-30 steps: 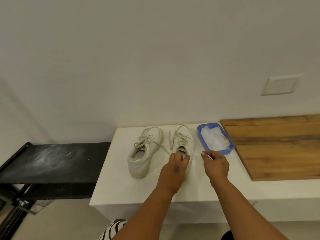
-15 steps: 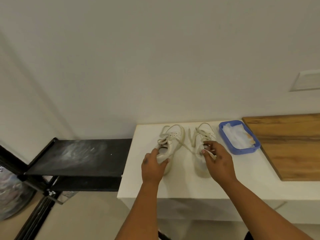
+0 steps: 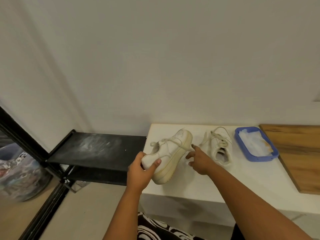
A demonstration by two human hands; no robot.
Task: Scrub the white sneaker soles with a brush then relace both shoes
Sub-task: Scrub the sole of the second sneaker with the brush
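Observation:
My left hand [image 3: 141, 171] grips the heel of the left white sneaker [image 3: 170, 152] and holds it tilted on its side above the white table [image 3: 204, 184], its yellowed sole facing right. My right hand [image 3: 199, 159] hovers just right of that sole, index finger stretched toward a loose lace end, holding nothing. The second white sneaker [image 3: 220, 146] stands upright on the table further right, laces loose. No brush is visible.
A blue tray [image 3: 242, 146] holding white cloth or paper sits right of the shoes. A wooden board [image 3: 297, 156] lies at the far right. A black shelf [image 3: 97, 148] adjoins the table's left side. A bundle in plastic [image 3: 19, 168] sits on the floor.
My left hand has lifted the left sneaker off the table and tipped it onto its side. My right hand let go of the right sneaker's laces and moved left toward the raised sole.

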